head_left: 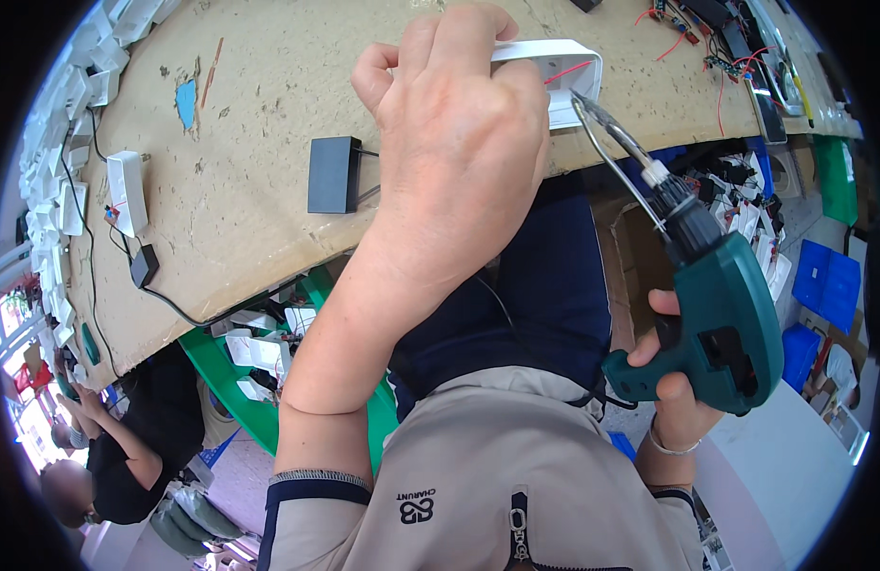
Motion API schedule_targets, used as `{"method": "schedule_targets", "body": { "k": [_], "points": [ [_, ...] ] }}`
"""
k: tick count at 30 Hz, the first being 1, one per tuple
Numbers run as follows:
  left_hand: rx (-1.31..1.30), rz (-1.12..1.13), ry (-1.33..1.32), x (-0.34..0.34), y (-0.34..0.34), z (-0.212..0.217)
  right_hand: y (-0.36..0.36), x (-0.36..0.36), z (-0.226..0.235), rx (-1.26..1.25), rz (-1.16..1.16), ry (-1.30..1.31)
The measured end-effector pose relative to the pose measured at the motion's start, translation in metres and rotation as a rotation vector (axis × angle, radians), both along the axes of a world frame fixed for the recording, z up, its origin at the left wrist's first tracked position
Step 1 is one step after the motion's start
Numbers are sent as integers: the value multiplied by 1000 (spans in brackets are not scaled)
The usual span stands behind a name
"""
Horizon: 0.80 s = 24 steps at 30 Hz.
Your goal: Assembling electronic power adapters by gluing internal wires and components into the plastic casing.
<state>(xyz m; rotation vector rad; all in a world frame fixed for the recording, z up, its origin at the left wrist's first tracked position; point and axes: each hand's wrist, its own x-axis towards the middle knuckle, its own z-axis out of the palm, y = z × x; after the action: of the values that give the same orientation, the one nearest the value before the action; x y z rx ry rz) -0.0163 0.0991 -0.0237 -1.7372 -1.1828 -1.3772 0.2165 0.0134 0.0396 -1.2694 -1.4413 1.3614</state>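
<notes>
My left hand (459,143) is closed around a white plastic case (560,49) at the far edge of my reach, over the table. The case's open side shows a red wire (569,72) inside it. My right hand (676,381) grips a dark green soldering gun (735,305) by its handle. Its pointed tip, with a thin metal feed tube alongside, reaches up to the case's open end, close to the red wire. Whether the tip touches anything cannot be made out. The back of my left hand hides part of the case.
A black box (333,176) with leads lies left of my wrist. Further left stand another white case (128,193) and a small black block (145,265) on a cable. White cases line the left edge. Circuit boards with red wires (721,62) lie far right. Green bins (221,381) hang below; a co-worker (140,447) sits left.
</notes>
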Motion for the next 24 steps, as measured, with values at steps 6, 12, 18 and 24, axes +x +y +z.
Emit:
{"method": "schedule_targets", "body": {
  "k": [6,12,18,24],
  "points": [
    [-306,147,18,10,-30,22,-1,15,-2,9,32,213],
    [-471,99,3,17,-42,23,4,19,-5,145,-13,159],
    [-367,-2,-16,12,-39,15,4,18,-8,148,-5,224],
    [-383,13,-21,11,-39,15,5,19,-9,133,-3,217]
  ]
}}
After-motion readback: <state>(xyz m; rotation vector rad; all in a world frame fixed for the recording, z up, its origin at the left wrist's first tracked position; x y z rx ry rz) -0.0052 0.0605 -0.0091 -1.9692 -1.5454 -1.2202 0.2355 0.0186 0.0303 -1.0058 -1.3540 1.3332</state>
